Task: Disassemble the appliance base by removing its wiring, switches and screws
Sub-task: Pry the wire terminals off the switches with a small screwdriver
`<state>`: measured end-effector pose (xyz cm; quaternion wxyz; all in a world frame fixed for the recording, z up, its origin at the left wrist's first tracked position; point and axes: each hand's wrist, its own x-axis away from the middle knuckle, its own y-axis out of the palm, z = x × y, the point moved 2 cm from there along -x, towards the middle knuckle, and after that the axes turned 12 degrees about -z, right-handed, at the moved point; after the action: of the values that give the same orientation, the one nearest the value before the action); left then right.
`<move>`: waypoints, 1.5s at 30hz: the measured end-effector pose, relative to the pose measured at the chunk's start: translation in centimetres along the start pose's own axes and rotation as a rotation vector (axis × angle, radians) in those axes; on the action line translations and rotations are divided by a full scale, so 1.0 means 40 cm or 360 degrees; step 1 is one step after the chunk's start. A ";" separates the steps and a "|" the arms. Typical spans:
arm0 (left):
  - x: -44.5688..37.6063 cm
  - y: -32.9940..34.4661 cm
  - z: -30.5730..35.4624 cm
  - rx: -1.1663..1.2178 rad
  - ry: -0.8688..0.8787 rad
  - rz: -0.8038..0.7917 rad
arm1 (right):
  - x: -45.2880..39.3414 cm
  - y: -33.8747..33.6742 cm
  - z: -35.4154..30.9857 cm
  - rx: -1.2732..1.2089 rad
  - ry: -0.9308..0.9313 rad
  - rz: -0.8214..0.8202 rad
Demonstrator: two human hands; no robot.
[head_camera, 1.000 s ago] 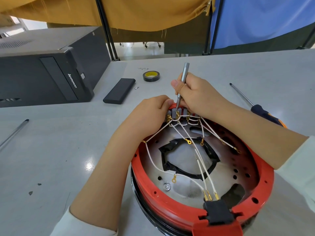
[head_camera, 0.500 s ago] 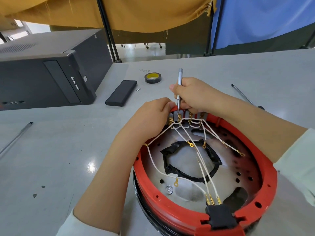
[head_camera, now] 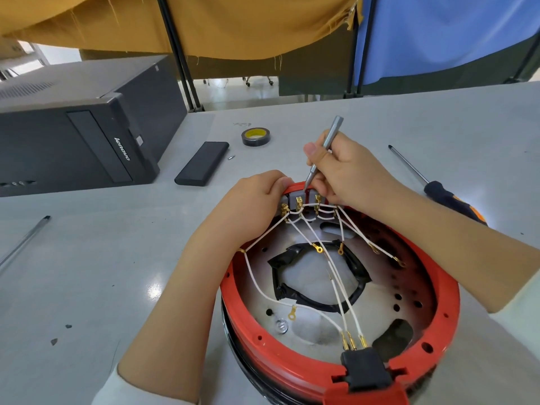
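Note:
The round appliance base (head_camera: 447, 314) has a red rim and a metal floor, and lies open side up on the table. White wires (head_camera: 336, 276) with gold terminals fan from grey switches (head_camera: 298, 200) at the far rim to a black plug block (head_camera: 365, 366) at the near rim. My left hand (head_camera: 251, 203) grips the far rim beside the switches. My right hand (head_camera: 347, 171) is shut on a slim silver screwdriver (head_camera: 325, 147), tilted, with its tip down at the switches.
A black computer case (head_camera: 76, 135) lies at the left. A black flat box (head_camera: 201, 163), a tiny screw (head_camera: 231, 157) and a tape roll (head_camera: 255, 136) sit beyond the base. A black-and-orange screwdriver (head_camera: 435, 188) lies at the right, a thin rod (head_camera: 23, 241) at the left.
The silver screwdriver has tipped from upright to leaning right, and its tip has shifted slightly along the switches. My left hand stays on the rim.

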<state>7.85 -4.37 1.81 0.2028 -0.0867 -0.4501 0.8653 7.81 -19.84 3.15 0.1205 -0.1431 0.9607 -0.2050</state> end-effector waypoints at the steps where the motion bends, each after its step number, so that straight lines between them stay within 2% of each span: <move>1: 0.000 0.000 0.000 0.0001 0.0004 0.0004 | -0.001 0.002 0.001 0.0051 -0.0010 -0.0019; 13: 0.001 -0.002 -0.003 -0.0009 0.0000 0.0016 | 0.011 0.008 -0.008 0.0256 -0.0099 -0.0016; 26: -0.004 -0.003 0.003 -0.0046 -0.0036 0.0007 | -0.047 0.001 -0.020 0.0143 0.0335 -0.0279; 28: -0.004 -0.002 0.002 -0.0052 -0.0036 0.0002 | -0.048 0.002 -0.017 0.0138 0.0345 -0.0265; 31: -0.003 -0.002 0.003 -0.0047 -0.0035 0.0003 | -0.033 0.008 -0.009 0.0260 0.0201 -0.0095; 35: 0.000 -0.004 0.003 -0.0061 -0.0041 0.0008 | -0.021 0.007 -0.002 0.0168 0.0065 0.0023; 40: 0.001 -0.004 0.006 -0.0070 -0.0041 0.0007 | -0.025 0.012 -0.006 0.0278 0.0114 -0.0042; 45: 0.002 -0.004 0.007 -0.0076 -0.0054 0.0011 | -0.047 0.008 -0.013 0.0250 0.0346 -0.0122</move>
<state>7.74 -4.46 2.08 0.1901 -0.0783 -0.4737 0.8564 9.35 -18.76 3.82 0.0186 -0.1467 0.9430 -0.2982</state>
